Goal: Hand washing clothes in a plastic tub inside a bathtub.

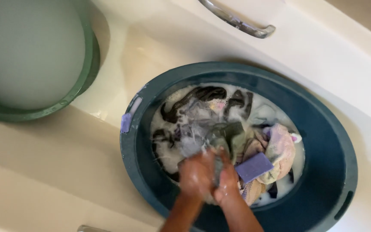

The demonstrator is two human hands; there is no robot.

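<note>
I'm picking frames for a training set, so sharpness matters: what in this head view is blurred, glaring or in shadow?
Head view: both hands, left hand and right hand, are smeared by motion around the grey cloth; the blue basin rim is fairly crisp; the green basin looks soft; soft shadows lie on the tub beside each basin; slight glare on the metal handle.

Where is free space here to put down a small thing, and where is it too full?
Free: the tub floor between the green basin and the blue basin, and the tub ledge right of the handle. Crowded: inside the blue basin, where clothes, the soap bar and both hands, left and right, fill the suds.
</note>
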